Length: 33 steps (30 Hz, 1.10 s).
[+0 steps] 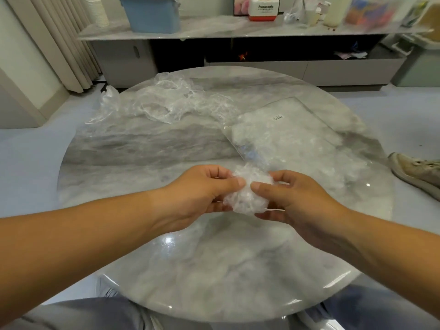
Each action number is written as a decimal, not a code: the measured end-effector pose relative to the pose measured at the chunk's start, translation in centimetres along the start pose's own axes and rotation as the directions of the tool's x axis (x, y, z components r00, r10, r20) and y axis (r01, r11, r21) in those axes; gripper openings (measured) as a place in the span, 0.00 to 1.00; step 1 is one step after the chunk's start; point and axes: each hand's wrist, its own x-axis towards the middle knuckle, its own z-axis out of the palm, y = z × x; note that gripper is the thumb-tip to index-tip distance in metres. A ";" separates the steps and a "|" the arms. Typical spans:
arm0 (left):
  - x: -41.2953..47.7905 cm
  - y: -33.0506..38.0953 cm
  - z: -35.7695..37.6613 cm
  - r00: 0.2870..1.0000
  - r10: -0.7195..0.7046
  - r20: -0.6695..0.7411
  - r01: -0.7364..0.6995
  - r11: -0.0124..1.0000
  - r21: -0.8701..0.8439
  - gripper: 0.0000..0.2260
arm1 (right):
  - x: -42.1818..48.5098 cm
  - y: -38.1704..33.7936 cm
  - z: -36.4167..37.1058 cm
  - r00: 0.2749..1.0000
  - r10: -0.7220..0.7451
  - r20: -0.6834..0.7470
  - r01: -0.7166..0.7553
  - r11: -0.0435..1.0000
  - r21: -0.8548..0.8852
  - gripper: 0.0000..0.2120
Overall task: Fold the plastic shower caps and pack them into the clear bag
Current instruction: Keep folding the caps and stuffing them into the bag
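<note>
A crumpled, bunched-up clear shower cap (245, 198) hangs just above the middle of the round marble table (166, 258). My left hand (202, 189) grips its left side with thumb and curled fingers. My right hand (290, 196) pinches its right side, thumb on top. Just behind my right hand lies the clear bag (297, 136), flat on the table with a small white label and several folded caps inside. A loose heap of unfolded clear shower caps (166, 103) lies at the table's far left.
A low cabinet with a marble shelf (214, 29) stands beyond the table, carrying a blue bin (152, 15) and a red-and-white box (263, 9). Someone's shoe (416, 172) shows at the right edge. My knees sit under the near table edge.
</note>
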 end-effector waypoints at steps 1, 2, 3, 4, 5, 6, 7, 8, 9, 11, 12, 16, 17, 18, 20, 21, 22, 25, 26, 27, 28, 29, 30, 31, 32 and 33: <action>0.3 0.3 0.8 1.000 0.017 0.014 -0.017 1.000 0.001 0.04 | 0.0 -0.6 -0.8 1.000 0.004 0.005 -0.004 1.000 -0.003 0.17; 0.8 0.8 1.7 0.999 0.034 0.024 -0.034 0.999 0.021 0.05 | 0.0 -1.2 -1.9 1.000 -0.017 -0.022 0.017 1.000 -0.001 0.14; 1.3 1.1 2.5 0.998 0.056 0.020 -0.057 0.996 0.066 0.05 | 0.1 -1.9 -3.1 0.996 -0.056 -0.066 0.056 0.998 0.003 0.12; 1.7 1.4 3.1 0.996 0.089 0.010 -0.090 0.986 0.139 0.06 | 0.3 -2.7 -4.2 0.988 -0.101 -0.119 0.102 0.995 0.005 0.09; 2.3 1.7 3.8 0.991 0.133 0.010 -0.132 0.962 0.238 0.08 | 0.5 -3.4 -5.6 0.974 -0.141 -0.175 0.144 0.990 0.003 0.07; 2.7 1.9 4.5 0.983 0.184 0.024 -0.181 0.920 0.347 0.09 | 0.8 -4.0 -7.1 0.960 -0.170 -0.221 0.174 0.985 0.000 0.06; 3.0 2.0 4.9 0.969 0.237 0.062 -0.238 0.854 0.462 0.11 | 1.1 -4.4 -8.3 0.949 -0.180 -0.258 0.187 0.982 0.001 0.05; 3.3 2.0 5.4 0.954 0.272 0.128 -0.294 0.762 0.576 0.13 | 1.3 -4.7 -9.6 0.939 -0.178 -0.295 0.189 0.982 0.009 0.06; 3.6 1.8 5.9 0.936 0.282 0.209 -0.347 0.652 0.674 0.15 | 1.3 -4.9 -10.8 0.931 -0.169 -0.323 0.186 0.982 0.023 0.06; 4.1 1.2 6.5 0.905 0.243 0.350 -0.424 0.450 0.786 0.20 | 1.4 -4.9 -12.4 0.931 -0.154 -0.331 0.184 0.981 0.060 0.10; 4.2 0.8 6.9 0.891 0.213 0.400 -0.453 0.375 0.809 0.21 | 1.5 -4.7 -13.1 0.942 -0.151 -0.301 0.180 0.981 0.070 0.11; 5.0 -0.6 7.9 0.857 0.133 0.498 -0.512 0.107 0.852 0.26 | 1.5 -3.4 -13.9 0.975 -0.169 -0.145 0.169 0.986 -0.010 0.11; 5.2 -0.7 8.1 0.864 0.122 0.488 -0.497 0.058 0.866 0.27 | 1.4 -3.1 -14.0 0.977 -0.177 -0.122 0.174 0.984 -0.034 0.10; 5.5 -0.9 8.1 0.876 0.119 0.467 -0.472 0.021 0.881 0.27 | 1.3 -2.8 -14.2 0.977 -0.192 -0.094 0.187 0.980 -0.064 0.10; 5.9 -1.2 8.2 0.895 0.136 0.424 -0.425 -0.022 0.905 0.27 | 1.0 -2.3 -14.7 0.972 -0.230 -0.037 0.221 0.961 -0.169 0.10; 6.1 -1.3 8.1 0.899 0.152 0.411 -0.411 -0.031 0.911 0.28 | 1.0 -2.0 -14.8 0.973 -0.229 -0.010 0.220 0.945 -0.241 0.10; 6.2 -1.3 8.1 0.900 0.164 0.403 -0.404 -0.029 0.914 0.28 | 1.0 -1.7 -14.7 0.977 -0.213 0.006 0.204 0.928 -0.313 0.08; 6.5 -1.2 8.0 0.908 0.152 0.390 -0.392 -0.017 0.920 0.30 | 1.7 0.0 -14.2 0.989 -0.139 -0.047 0.113 0.924 -0.366 0.03; 6.5 -1.2 8.1 0.910 0.139 0.391 -0.393 -0.017 0.920 0.32 | 2.1 0.6 -14.1 0.991 -0.111 -0.079 0.077 0.935 -0.346 0.03; 6.5 -1.2 8.2 0.910 0.126 0.394 -0.395 -0.016 0.918 0.32 | 2.6 1.1 -13.9 0.992 -0.078 -0.098 0.043 0.945 -0.324 0.05; 6.4 -1.3 8.2 0.910 0.119 0.398 -0.399 -0.014 0.917 0.32 | 2.9 1.5 -13.6 0.994 -0.040 -0.102 0.008 0.955 -0.298 0.07; 6.4 -1.3 8.2 0.907 0.121 0.404 -0.406 -0.015 0.914 0.32 | 3.2 1.7 -13.2 0.996 0.005 -0.092 -0.028 0.967 -0.253 0.09; 6.3 -1.3 8.2 0.902 0.128 0.412 -0.413 -0.019 0.911 0.32 | 3.4 1.8 -12.7 0.997 0.048 -0.068 -0.061 0.980 -0.190 0.10; 6.1 -1.2 8.1 0.897 0.136 0.421 -0.421 -0.028 0.907 0.33 | 3.5 1.8 -12.1 0.996 0.085 -0.031 -0.088 0.990 -0.109 0.11; 6.0 -1.1 8.1 0.891 0.145 0.431 -0.430 -0.039 0.902 0.33 | 3.6 1.7 -11.6 0.993 0.115 0.007 -0.115 0.993 -0.002 0.13; 5.9 -1.0 8.1 0.883 0.153 0.443 -0.439 -0.057 0.896 0.33 | 3.6 1.5 -11.2 0.990 0.134 0.046 -0.139 0.982 0.128 0.14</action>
